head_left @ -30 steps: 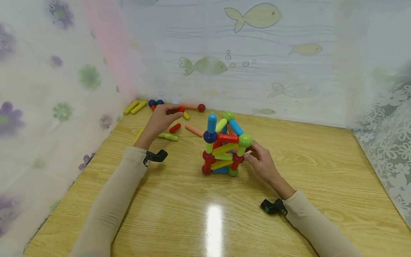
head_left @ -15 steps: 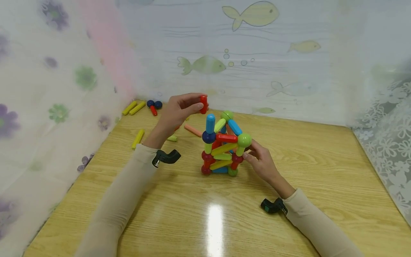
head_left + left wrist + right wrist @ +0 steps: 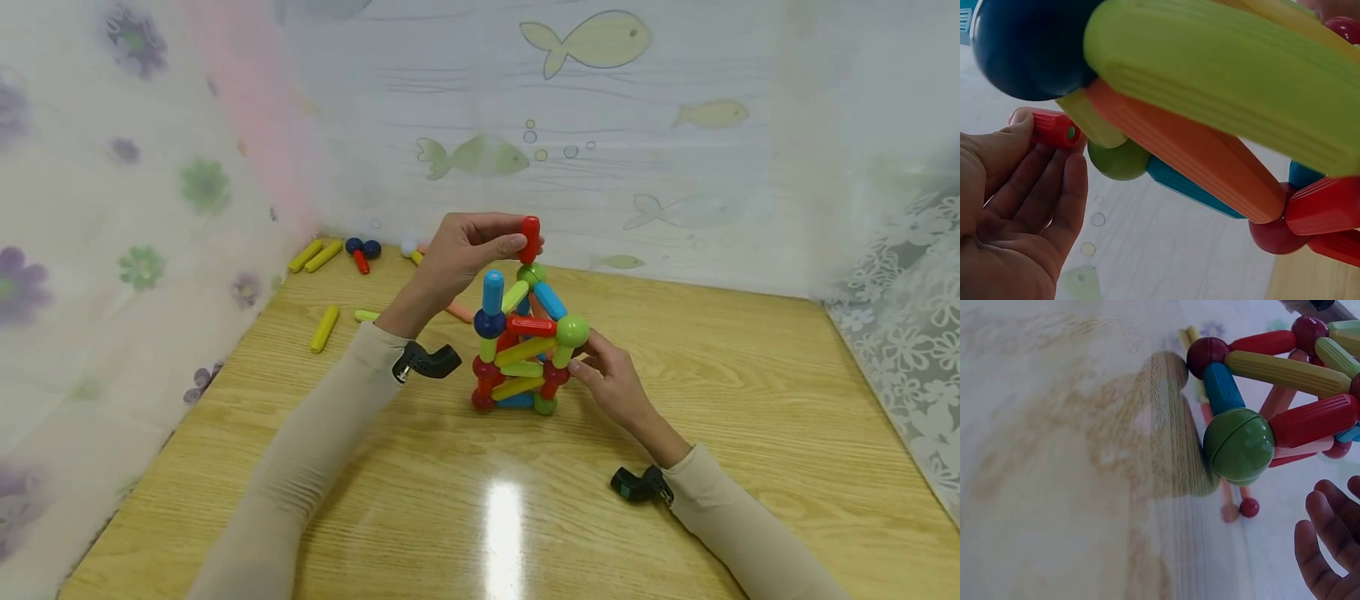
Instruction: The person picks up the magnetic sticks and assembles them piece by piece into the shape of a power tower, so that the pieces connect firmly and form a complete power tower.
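Note:
My left hand (image 3: 474, 250) pinches a short red magnetic rod (image 3: 530, 240) between thumb and fingers. It stands almost upright right at the green ball (image 3: 532, 275) on top of the frame's back corner. In the left wrist view a round green end shows on the red rod (image 3: 1055, 128). The frame, a magnetic rod-and-ball structure (image 3: 532, 326), rises in tiers on the table. From its front left corner, a blue rod (image 3: 492, 292) points up out of a dark blue ball (image 3: 489, 323). My right hand (image 3: 611, 379) holds the structure's right side, fingers partly hidden behind it.
Loose yellow rods (image 3: 324, 253) lie at the back left of the wooden table (image 3: 720, 517), beside two dark blue balls (image 3: 363, 247) with a red rod. Another yellow rod (image 3: 325, 329) lies nearer. Fish-patterned curtain (image 3: 465, 83) closes off the back.
My left hand has carried the red rod up and right from among the loose pieces to above the structure's back green ball, turning it upright. My right hand has stayed in place.

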### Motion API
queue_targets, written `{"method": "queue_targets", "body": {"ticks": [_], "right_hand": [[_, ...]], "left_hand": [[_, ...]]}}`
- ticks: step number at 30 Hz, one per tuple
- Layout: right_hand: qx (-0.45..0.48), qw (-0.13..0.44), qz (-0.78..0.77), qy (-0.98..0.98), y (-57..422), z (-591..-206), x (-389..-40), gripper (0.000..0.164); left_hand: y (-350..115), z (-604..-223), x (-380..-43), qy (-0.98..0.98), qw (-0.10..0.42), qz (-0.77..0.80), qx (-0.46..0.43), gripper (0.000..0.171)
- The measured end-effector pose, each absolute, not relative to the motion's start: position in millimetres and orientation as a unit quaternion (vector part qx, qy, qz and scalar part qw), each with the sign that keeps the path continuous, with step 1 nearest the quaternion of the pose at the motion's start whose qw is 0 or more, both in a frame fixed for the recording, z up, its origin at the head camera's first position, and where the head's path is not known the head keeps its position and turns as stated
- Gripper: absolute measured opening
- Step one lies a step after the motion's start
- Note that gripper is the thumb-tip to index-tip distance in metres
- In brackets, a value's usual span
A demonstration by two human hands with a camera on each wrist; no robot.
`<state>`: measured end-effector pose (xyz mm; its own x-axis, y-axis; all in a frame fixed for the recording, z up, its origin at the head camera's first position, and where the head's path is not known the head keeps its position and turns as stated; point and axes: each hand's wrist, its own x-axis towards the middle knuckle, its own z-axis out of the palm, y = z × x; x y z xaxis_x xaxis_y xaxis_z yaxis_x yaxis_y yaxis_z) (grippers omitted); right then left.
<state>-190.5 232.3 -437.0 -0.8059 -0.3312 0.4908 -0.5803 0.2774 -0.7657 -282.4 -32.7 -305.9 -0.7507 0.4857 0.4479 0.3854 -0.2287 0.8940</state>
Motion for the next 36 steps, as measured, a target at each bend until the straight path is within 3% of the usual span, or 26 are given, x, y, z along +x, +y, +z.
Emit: {"method": "queue_targets", "body": {"ticks": [29,36], "right_hand": [[0.285,0.12,0.529,-0.79,234.6,-440.1,-193.5,0.04],[0.282,0.118,0.533,-0.789,233.9,-440.2,-192.8,0.041]], "left_hand": [[-23.9,-318.5,-286.4,0.604,0.046,0.696,0.385,0.03],[-36.9,-326.3,-291.2,0.623,0.028,0.687,0.372,0.035]]}}
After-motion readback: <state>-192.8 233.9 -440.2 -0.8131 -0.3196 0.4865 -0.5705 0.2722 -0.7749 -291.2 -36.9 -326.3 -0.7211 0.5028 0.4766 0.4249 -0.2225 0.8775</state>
